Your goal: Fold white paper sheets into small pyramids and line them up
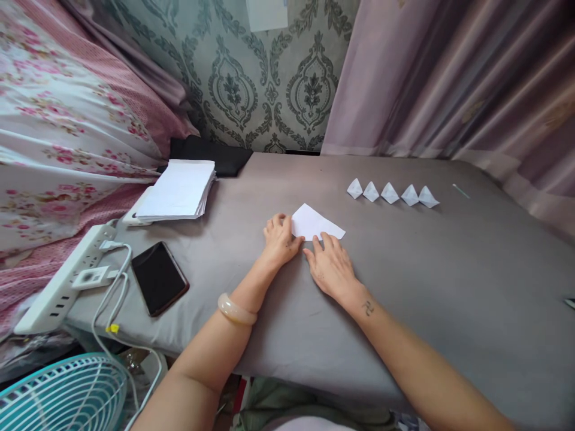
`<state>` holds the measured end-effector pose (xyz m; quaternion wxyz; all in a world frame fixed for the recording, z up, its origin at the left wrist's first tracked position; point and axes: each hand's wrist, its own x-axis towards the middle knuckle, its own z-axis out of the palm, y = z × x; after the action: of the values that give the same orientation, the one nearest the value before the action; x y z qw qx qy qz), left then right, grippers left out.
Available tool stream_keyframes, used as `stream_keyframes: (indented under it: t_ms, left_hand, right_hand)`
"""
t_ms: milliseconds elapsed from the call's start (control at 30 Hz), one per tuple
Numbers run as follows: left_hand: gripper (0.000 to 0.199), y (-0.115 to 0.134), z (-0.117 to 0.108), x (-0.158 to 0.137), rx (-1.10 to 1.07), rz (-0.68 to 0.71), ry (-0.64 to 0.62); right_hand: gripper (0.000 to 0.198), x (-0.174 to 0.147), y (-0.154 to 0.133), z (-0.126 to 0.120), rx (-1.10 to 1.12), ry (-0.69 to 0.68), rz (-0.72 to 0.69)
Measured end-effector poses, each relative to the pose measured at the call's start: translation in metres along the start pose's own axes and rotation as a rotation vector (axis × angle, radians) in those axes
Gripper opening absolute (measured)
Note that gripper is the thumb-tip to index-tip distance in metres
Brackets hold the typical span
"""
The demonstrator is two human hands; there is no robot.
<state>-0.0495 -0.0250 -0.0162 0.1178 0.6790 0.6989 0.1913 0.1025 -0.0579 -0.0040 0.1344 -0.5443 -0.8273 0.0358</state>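
A sheet of folded paper (314,222) lay flat near the middle of the bench (440,287), between and just beyond the two hands of the seated person. The left hand (281,240) met the paper at its left edge, with the thumb beside the near corner; whether its grip was clamped on the paper could not be told. The right hand (331,263) lay palm down with its grip apart, the fingers spread and their tips resting on the near edge. To judge by form, the work was partly complete: five small paper shapes (390,193), pointed and faceted, stood in a row toward the far right and appeared finished, whereas the sheet under the hands, broad, flat and four-sided, appeared only partly folded, its shaping into relief not yet done. A thick stack of white paper (179,185), slightly uneven at its edges, lay at the far left; the pictures did not show how much of it was to be used. The paper was smooth, matt and crisply creased; the bench cover was a soft grey cloth with faint wrinkles. By contrast, the phone (160,278) presented a dark, glossy rectangle, the power strip (67,281) hard white plastic, and the bracelet (236,309) on the left arm a polished, pale ring. Pleated, faintly lustrous curtains (404,78) hung behind.
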Motion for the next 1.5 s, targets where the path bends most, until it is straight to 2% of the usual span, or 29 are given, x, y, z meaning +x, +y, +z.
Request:
stream_keyframes:
  t_ms: [67, 100, 167, 333, 433, 500, 600, 667, 767, 867, 1033, 1100, 1233, 1367, 1433, 1500]
  left_hand:
    - [0.068, -0.003, -0.004, 0.002, -0.036, -0.093, -0.001]
    - [0.066, -0.004, -0.006, 0.003, -0.057, -0.123, -0.011]
    - [0.056, -0.005, -0.008, 0.005, -0.094, -0.164, -0.007]
    - [0.022, -0.007, -0.007, 0.01, -0.179, -0.262, 0.094]
    - [0.014, -0.01, -0.008, 0.009, -0.281, -0.295, 0.091]
    - [0.017, -0.009, -0.011, 0.005, -0.341, -0.31, 0.066]
    - [0.042, -0.001, -0.019, -0.004, -0.393, -0.268, -0.007]
    - [0.05, 0.006, -0.025, -0.01, -0.42, -0.211, -0.099]
    - [0.043, 0.014, -0.032, -0.016, -0.438, -0.165, -0.267]
    - [0.038, 0.015, -0.036, -0.018, -0.408, -0.137, -0.367]
    - [0.053, 0.011, -0.038, -0.018, -0.387, -0.05, -0.481]
    - [0.053, 0.008, -0.036, -0.019, -0.347, 0.006, -0.435]
    - [0.04, 0.005, -0.027, -0.02, -0.223, 0.143, -0.243]
    - [0.031, 0.006, -0.028, -0.021, -0.012, 0.263, -0.074]
    - [0.031, 0.008, -0.031, -0.021, 0.08, 0.323, -0.035]
    - [0.033, 0.01, -0.033, -0.02, 0.128, 0.396, -0.053]
  right_hand:
    - [0.045, -0.001, -0.001, -0.002, -0.029, -0.003, 0.016]
    - [0.046, -0.002, -0.001, -0.002, -0.034, -0.009, 0.021]
    - [0.046, -0.002, -0.001, -0.002, -0.034, -0.016, 0.023]
    - [0.042, -0.001, 0.003, 0.003, -0.01, 0.029, 0.011]
    - [0.042, 0.003, 0.009, 0.005, 0.025, 0.034, -0.007]
    - [0.041, 0.008, 0.016, 0.006, 0.056, 0.031, -0.014]
    - [0.037, 0.016, 0.028, 0.007, 0.126, 0.05, -0.019]
    - [0.035, 0.022, 0.037, 0.008, 0.183, 0.061, -0.04]
    - [0.031, 0.027, 0.049, 0.01, 0.249, 0.055, -0.075]
    - [0.026, 0.028, 0.055, 0.013, 0.273, 0.064, -0.095]
    - [0.018, 0.03, 0.055, 0.015, 0.304, 0.101, -0.122]
    - [0.018, 0.03, 0.055, 0.014, 0.31, 0.077, -0.158]
    - [0.024, 0.024, 0.061, 0.008, 0.289, 0.009, -0.229]
    - [0.032, 0.016, 0.067, 0.0, 0.265, -0.055, -0.276]
    - [0.034, 0.014, 0.069, -0.003, 0.273, -0.078, -0.268]
    - [0.035, 0.014, 0.07, -0.005, 0.286, -0.095, -0.256]
